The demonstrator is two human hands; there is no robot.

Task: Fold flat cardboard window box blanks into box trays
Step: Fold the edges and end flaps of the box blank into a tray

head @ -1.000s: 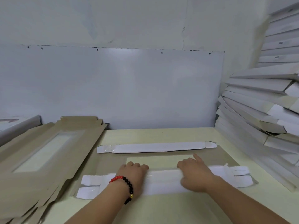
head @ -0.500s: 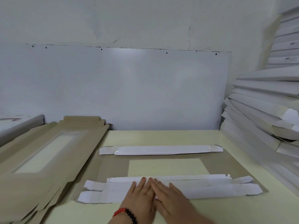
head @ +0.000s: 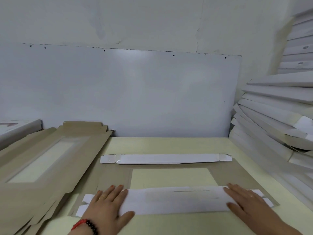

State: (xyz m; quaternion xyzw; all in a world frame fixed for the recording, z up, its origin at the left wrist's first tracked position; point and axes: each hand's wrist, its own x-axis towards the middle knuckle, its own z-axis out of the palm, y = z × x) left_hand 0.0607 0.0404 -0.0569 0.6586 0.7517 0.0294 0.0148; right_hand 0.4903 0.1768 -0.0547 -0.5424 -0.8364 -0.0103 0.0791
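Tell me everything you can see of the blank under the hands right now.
The blank lies flat on the pale yellow table, brown cardboard side up, with a rectangular window cut in its middle. Its far long flap is folded over, showing white. The near flap is folded too; the left hand and right hand press its two ends with straight fingers.

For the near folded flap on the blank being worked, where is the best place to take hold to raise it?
Probably the near folded flap is best taken along its near edge at both ends, from the person's side: it lies flat, long and thin, and the left hand and right hand already press there.
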